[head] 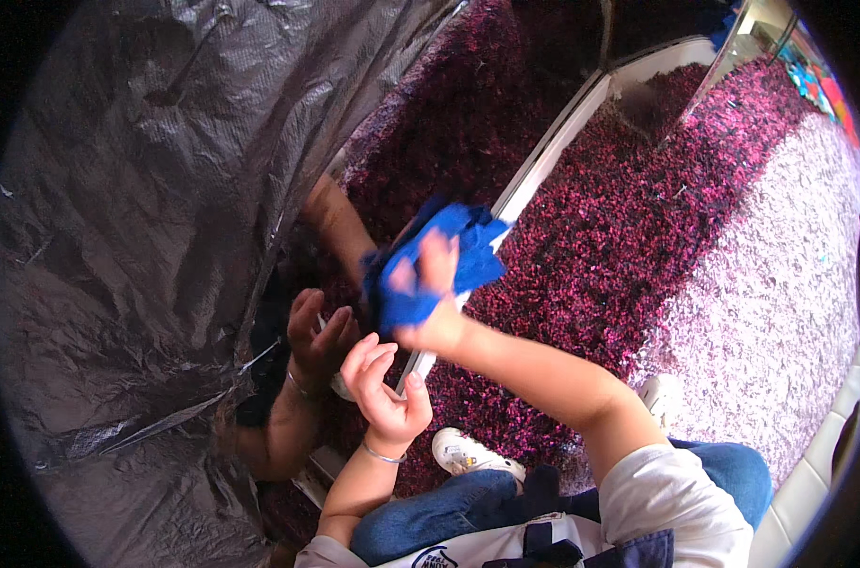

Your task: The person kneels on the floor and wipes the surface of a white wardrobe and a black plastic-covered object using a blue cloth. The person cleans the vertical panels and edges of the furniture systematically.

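A blue cloth (465, 245) is held under my right hand (430, 291), which presses it to a dark mirror-like panel; the hand is slightly blurred. My left hand (387, 390), a metal bangle at its wrist, is raised near the panel just below the cloth, its fingers curled loosely apart with nothing in them. The glossy panel (437, 135) shows reflections of both forearms, the left hand and the carpet. A white frame strip (536, 170) runs along its lower edge.
Crinkled dark plastic sheeting (153, 234) hangs over the left side. Shaggy pink-and-black carpet (614, 248) meets a pale carpet area (756, 305) at right. A glass-like panel edge (710, 71) and colourful items (817, 92) are at upper right. White padded furniture (802, 511) stands at lower right.
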Action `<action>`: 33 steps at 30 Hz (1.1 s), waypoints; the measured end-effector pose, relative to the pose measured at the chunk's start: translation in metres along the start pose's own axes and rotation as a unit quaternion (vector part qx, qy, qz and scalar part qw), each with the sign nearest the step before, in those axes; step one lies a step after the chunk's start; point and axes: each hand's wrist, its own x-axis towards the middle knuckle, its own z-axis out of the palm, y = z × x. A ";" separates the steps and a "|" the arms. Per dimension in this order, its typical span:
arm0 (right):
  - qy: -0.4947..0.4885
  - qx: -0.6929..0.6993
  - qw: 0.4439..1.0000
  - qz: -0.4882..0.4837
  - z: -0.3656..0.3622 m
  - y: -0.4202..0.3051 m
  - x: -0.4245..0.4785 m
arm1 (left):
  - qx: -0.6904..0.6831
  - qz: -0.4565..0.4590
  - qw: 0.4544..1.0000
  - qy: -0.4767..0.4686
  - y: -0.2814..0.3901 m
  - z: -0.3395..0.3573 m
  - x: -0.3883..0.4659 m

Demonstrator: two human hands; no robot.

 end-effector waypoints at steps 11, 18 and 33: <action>0.145 0.009 0.967 -0.207 -0.037 0.081 0.198 | 0.050 0.042 0.998 0.024 0.002 -0.006 0.008; 0.064 0.027 0.988 0.134 -0.029 0.080 0.192 | 0.037 0.051 0.998 0.027 0.008 -0.001 0.014; 0.155 -0.005 0.956 0.250 -0.053 0.139 0.216 | 0.040 0.045 0.998 -0.010 0.012 -0.004 0.016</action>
